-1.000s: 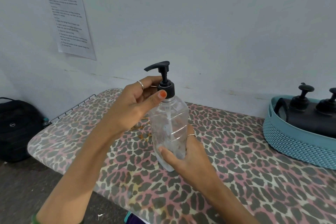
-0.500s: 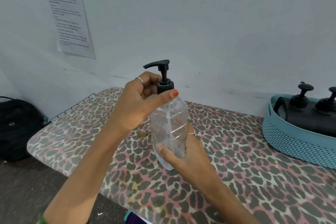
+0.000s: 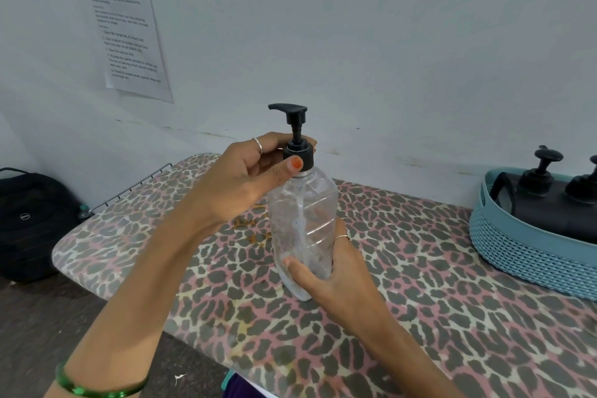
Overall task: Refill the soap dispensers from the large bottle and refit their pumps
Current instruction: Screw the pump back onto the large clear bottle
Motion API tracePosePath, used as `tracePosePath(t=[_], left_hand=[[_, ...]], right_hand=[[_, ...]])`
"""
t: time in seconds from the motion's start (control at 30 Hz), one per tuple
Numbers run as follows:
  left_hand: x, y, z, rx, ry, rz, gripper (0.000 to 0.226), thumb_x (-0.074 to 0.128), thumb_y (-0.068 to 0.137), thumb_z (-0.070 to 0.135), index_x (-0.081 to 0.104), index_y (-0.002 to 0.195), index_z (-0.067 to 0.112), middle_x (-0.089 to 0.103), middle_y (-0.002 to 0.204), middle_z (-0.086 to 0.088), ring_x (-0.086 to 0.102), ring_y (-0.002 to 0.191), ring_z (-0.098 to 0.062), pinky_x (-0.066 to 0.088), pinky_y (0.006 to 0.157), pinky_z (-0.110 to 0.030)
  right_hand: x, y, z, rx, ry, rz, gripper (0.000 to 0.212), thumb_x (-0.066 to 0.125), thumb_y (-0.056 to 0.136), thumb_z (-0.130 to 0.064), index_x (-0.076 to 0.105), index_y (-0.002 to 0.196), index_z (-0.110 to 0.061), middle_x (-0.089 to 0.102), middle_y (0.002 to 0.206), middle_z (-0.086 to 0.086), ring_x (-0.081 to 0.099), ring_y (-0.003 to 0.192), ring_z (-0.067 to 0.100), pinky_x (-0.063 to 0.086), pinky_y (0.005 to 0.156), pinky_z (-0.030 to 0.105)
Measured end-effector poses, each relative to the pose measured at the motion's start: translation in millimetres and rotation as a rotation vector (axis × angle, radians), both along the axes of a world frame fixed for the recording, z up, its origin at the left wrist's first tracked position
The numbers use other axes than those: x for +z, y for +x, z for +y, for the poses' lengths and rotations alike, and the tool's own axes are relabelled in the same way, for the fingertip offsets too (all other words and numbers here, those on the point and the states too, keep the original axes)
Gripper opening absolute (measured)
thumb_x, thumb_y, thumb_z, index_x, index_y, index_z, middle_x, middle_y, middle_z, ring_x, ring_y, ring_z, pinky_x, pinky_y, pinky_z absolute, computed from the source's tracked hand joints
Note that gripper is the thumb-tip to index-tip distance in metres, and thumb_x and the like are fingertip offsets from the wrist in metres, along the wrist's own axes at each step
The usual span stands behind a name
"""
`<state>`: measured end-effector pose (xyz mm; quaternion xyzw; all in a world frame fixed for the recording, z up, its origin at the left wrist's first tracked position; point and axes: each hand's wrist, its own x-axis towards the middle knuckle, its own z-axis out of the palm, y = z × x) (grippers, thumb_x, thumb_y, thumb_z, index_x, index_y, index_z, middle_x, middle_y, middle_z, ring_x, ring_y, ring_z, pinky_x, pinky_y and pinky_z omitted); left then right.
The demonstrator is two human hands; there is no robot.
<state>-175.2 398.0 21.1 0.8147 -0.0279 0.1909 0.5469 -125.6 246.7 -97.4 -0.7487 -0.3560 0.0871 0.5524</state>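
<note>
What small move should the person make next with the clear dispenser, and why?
Probably keep twisting the black pump collar off: the left hand pinches it, the right hand steadies the clear bottle, which looks nearly empty and cannot be refilled while capped.

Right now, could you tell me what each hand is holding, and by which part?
Left hand pinches the pump collar; right hand grips the clear dispenser low on its body.

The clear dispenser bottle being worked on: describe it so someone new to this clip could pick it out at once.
On the leopard-print table, near the middle, stands the clear dispenser bottle, see-through with a black pump. The left hand grips its collar and the right hand its base. Unlike it, the pump bottles in the blue basket are black.
</note>
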Motion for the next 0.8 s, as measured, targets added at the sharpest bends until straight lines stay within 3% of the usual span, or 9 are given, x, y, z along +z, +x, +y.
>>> tracePosePath(t=[0.13,0.23,0.37,0.63,0.8], left_hand=[[-7,3,-8,0.097,-0.098,-0.088,0.037,0.083,0.067,0.042,0.065,0.097,0.029,0.075,0.092,0.011,0.069,0.095,-0.006,0.052,0.084,-0.018],[-12,6,-12,0.169,-0.111,-0.123,0.038,0.08,0.058,0.042,0.063,0.09,0.028,0.074,0.086,0.011,0.07,0.088,-0.006,0.054,0.084,-0.023],[-11,7,-13,0.151,-0.144,-0.121,0.034,0.086,0.064,0.03,0.065,0.09,0.024,0.074,0.084,0.01,0.069,0.086,-0.006,0.053,0.081,-0.022],[-4,1,-3,0.005,-0.074,-0.022,0.031,0.063,0.075,0.028,0.066,0.105,0.021,0.074,0.094,0.011,0.067,0.097,-0.001,0.048,0.084,-0.013],[-5,1,-3,0.009,-0.069,-0.029,0.032,0.066,0.075,0.032,0.066,0.105,0.023,0.074,0.096,0.01,0.067,0.098,-0.002,0.049,0.085,-0.014]], right_hand=[[-2,1,1,-0.008,-0.009,-0.018,0.066,0.066,0.078,-0.056,0.029,0.131,-0.044,0.052,0.117,-0.028,0.052,0.107,-0.009,0.045,0.088,0.013],[-2,1,1,-0.006,-0.01,-0.015,0.066,0.066,0.078,-0.055,0.029,0.131,-0.043,0.052,0.116,-0.029,0.052,0.106,-0.01,0.045,0.087,0.011],[-1,1,1,-0.008,-0.005,-0.018,0.065,0.068,0.079,-0.052,0.029,0.13,-0.044,0.052,0.115,-0.03,0.052,0.105,-0.011,0.044,0.085,0.007],[-2,1,1,0.0,0.001,-0.012,0.067,0.067,0.079,-0.053,0.03,0.133,-0.04,0.054,0.117,-0.027,0.054,0.106,-0.008,0.047,0.088,0.013],[-2,1,1,-0.003,0.011,-0.005,0.069,0.067,0.078,-0.055,0.031,0.135,-0.038,0.055,0.117,-0.026,0.054,0.107,-0.008,0.048,0.088,0.016]])
